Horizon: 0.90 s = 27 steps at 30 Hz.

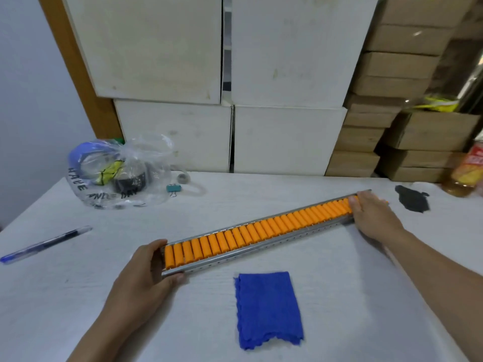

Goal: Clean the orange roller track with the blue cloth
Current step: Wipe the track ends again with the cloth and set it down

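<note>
The orange roller track (261,228), a long metal channel filled with orange rollers, lies diagonally on the white table, near-left to far-right. My left hand (146,267) grips its near left end, fingers over the end and thumb under the rail. My right hand (371,212) holds the far right end, covering the last rollers. The blue cloth (268,308) lies folded flat on the table just in front of the track, between my arms, touched by neither hand.
A clear plastic bag (117,173) of tape rolls sits at the back left, with a teal binder clip (173,189) beside it. A blue pen (44,244) lies at left. A dark scrap (413,198) and a bottle (467,171) are at right. White and cardboard boxes (287,139) are stacked behind.
</note>
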{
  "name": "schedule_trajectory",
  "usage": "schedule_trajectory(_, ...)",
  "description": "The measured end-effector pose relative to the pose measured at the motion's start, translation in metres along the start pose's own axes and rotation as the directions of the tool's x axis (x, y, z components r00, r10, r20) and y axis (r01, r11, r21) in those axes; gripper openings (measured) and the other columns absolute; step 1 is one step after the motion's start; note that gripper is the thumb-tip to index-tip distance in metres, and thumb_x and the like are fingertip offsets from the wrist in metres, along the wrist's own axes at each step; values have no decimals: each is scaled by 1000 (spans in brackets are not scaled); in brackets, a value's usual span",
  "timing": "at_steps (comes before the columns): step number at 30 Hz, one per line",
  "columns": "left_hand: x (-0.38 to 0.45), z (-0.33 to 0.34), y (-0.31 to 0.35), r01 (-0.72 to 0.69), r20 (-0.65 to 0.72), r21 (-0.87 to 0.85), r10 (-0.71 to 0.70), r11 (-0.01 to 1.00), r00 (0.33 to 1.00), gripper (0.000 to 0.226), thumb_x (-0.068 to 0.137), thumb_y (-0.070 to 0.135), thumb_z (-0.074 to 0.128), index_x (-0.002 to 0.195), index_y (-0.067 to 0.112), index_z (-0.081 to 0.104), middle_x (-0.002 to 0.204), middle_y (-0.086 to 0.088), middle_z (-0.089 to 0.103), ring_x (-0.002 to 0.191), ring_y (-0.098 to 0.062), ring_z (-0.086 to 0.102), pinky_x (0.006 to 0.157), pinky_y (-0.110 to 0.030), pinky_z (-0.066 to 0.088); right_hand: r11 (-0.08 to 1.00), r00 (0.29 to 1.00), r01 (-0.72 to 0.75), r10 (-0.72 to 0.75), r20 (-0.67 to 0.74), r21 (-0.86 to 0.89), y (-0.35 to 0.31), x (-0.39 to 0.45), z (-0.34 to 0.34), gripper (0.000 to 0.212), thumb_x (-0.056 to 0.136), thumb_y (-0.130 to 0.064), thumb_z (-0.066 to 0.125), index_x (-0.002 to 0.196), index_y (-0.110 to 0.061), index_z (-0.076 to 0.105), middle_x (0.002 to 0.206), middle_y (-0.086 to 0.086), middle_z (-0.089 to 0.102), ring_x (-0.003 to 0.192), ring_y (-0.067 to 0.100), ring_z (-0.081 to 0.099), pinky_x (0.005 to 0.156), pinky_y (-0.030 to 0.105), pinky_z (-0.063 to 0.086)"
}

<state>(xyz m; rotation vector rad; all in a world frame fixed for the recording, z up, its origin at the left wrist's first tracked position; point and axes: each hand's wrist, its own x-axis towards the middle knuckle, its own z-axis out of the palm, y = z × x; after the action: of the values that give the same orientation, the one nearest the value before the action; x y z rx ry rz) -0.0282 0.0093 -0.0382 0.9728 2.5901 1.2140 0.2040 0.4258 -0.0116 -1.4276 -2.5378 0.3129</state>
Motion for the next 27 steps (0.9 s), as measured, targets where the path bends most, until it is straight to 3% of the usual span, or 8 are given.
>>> schedule_trajectory(3, 0, 1, -1, 12, 5, -11, -12, 1000, 1000, 76, 58, 39, 82, 124, 29, 47, 113, 11, 54, 104, -10, 53, 85, -34, 42, 971, 964, -241, 240, -115, 9, 23, 21, -2, 79, 89, -63, 8, 121, -4, 50, 124, 23, 49, 112, 41, 46, 97, 50, 38)
schedule_trajectory(5, 0, 1, -3, 17, 8, -27, -17, 1000, 1000, 77, 58, 36, 84, 125, 29, 47, 114, 11, 55, 105, -9, 54, 86, -34, 43, 965, 945, -259, 260, -200, 32, 17, 19, 0, 75, 92, -59, 16, 122, 0, 50, 124, 24, 49, 112, 41, 46, 97, 51, 39)
schedule_trajectory(10, -1, 1, -3, 4, 8, -17, -4, 1000, 1000, 74, 59, 38, 81, 124, 32, 46, 114, 13, 54, 106, -10, 54, 86, -34, 43, 992, 981, -40, 61, -186, 116, -36, -4, 11, 60, 98, -46, 31, 134, -1, 43, 147, 19, 36, 135, 33, 30, 109, 44, 23)
schedule_trajectory(13, -1, 0, -1, 8, -11, -48, -8, 999, 1000, 75, 61, 29, 84, 126, 29, 46, 115, 12, 54, 108, -11, 54, 88, -32, 42, 946, 962, 229, -184, -200, 228, -94, -41, 19, 46, 97, -37, 42, 129, -5, 51, 142, 13, 45, 132, 26, 36, 107, 36, 26)
schedule_trajectory(16, -3, 0, -1, 24, -8, -63, -25, 998, 1000, 84, 59, 31, 84, 131, 31, 41, 116, 16, 56, 110, -10, 54, 90, -32, 43, 774, 826, 564, -540, -164, 288, -167, -109, 19, 30, 96, -29, 48, 120, -14, 59, 127, 1, 57, 119, 17, 46, 101, 27, 32)
schedule_trajectory(21, -1, -1, -1, 66, 53, -118, -60, 991, 997, 103, 53, 44, 70, 140, 36, 14, 115, 20, 47, 105, -8, 56, 85, -29, 42, 404, 404, 886, -913, 50, 229, -249, -187, 41, 44, 94, -40, 39, 122, -10, 56, 140, 10, 47, 131, 25, 37, 112, 37, 22)
schedule_trajectory(24, -2, -1, -4, 30, 53, -83, -26, 996, 998, 115, 53, 52, 67, 141, 37, -6, 116, 21, 39, 98, -4, 55, 88, -30, 42, 407, 381, 888, -912, 152, 216, -266, -195, 56, 54, 100, -38, 32, 141, -5, 34, 156, 11, 19, 144, 21, 8, 117, 35, 0)
schedule_trajectory(27, -2, 0, -3, 54, 41, -91, -50, 994, 998, 110, 64, 37, 73, 138, 42, -8, 121, 11, 42, 101, -11, 58, 88, -36, 46, 414, 386, 892, -907, 170, 180, -259, -189, 66, 61, 98, -44, 20, 147, -9, 24, 158, 7, 15, 145, 18, 5, 115, 30, -7)
